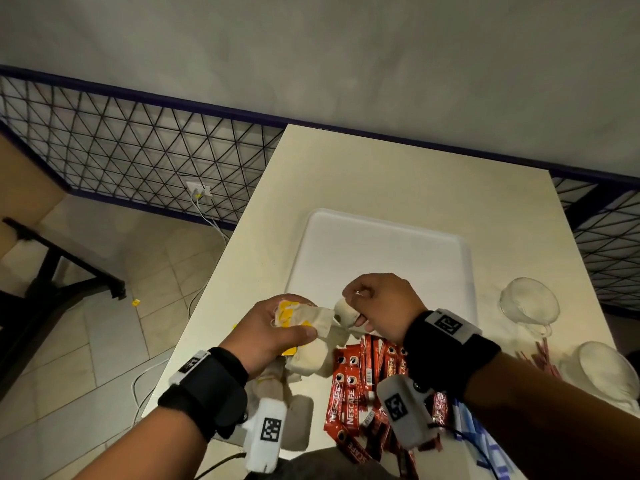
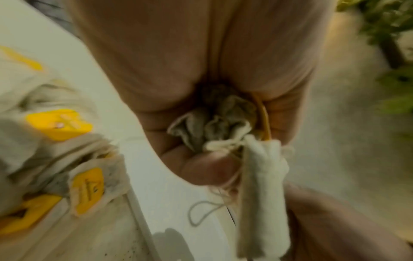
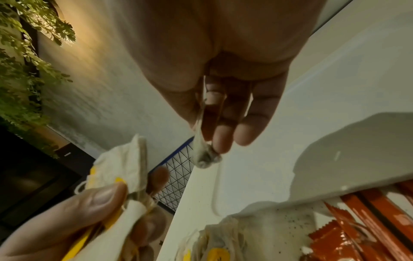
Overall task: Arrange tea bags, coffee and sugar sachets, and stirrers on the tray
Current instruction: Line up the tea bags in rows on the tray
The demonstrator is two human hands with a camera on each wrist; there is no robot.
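Tea bags (image 1: 304, 320), crumpled papery pouches with yellow tags, fill both hands.

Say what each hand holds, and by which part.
Left hand grips a bunch of tea bags around their bodies, thumb on top. Right hand pinches one tea bag by its top edge.

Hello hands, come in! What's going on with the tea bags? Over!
Left hand grips a bunch of tea bags. Right hand pinches one bag. Tray bare, nothing blocking it.
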